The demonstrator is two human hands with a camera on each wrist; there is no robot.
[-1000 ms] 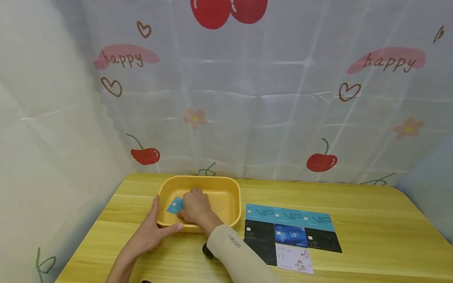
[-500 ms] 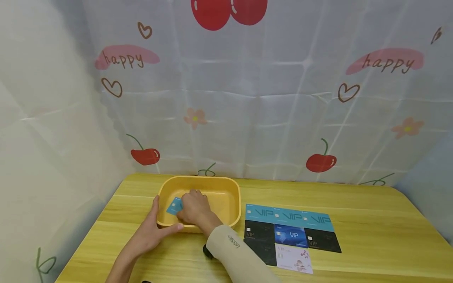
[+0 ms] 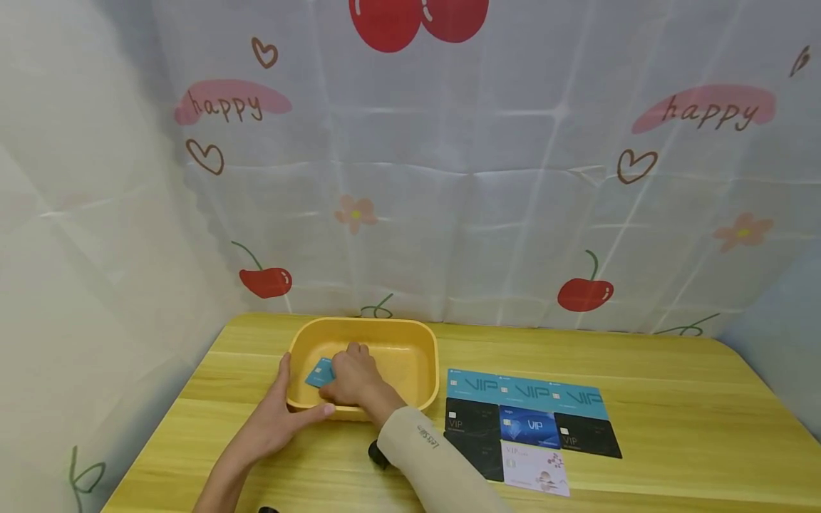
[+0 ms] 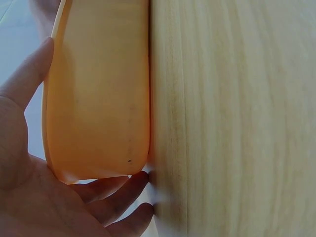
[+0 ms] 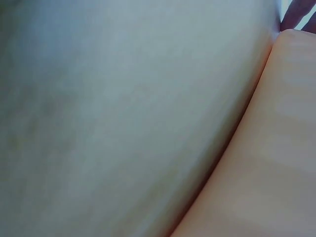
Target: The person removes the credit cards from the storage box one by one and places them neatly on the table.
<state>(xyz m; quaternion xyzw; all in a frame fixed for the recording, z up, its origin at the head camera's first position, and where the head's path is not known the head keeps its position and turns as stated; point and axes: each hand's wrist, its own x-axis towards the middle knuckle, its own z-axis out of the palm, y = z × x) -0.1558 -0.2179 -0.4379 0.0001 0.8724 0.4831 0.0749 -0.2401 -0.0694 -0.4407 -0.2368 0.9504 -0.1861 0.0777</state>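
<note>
In the head view, a yellow tub [image 3: 410, 356] sits on the left part of the wooden counter [image 3: 673, 399], close to the cherry-print curtain [image 3: 487, 178] at the far edge. The left hand [image 3: 272, 420] lies against the tub's near-left corner with its fingers straight, thumb along the near wall and fingers up the left end, which looks like bracing so the tub does not slide. The right hand [image 3: 351, 377], in a beige sleeve [image 3: 430, 463], reaches down inside the tub with its fingers curled over a teal card [image 3: 318, 372] that lies tilted on the tub floor near the left end; it seems to pinch the card's right edge, though the fingertips are hidden. To the right of the tub, well apart from it, other cards [image 3: 529, 424] lie face up in neat rows: teal ones far, black and blue in the middle, a black and a white one nearest.

The left wrist view shows the tub's [image 4: 98, 94] outer wall against the open palm of the left hand [image 4: 34, 192], fingers spread flat on the counter [image 4: 237, 118] beneath it.

The right wrist view is a close blur of grey and peach; nothing there can be told for sure.
</note>
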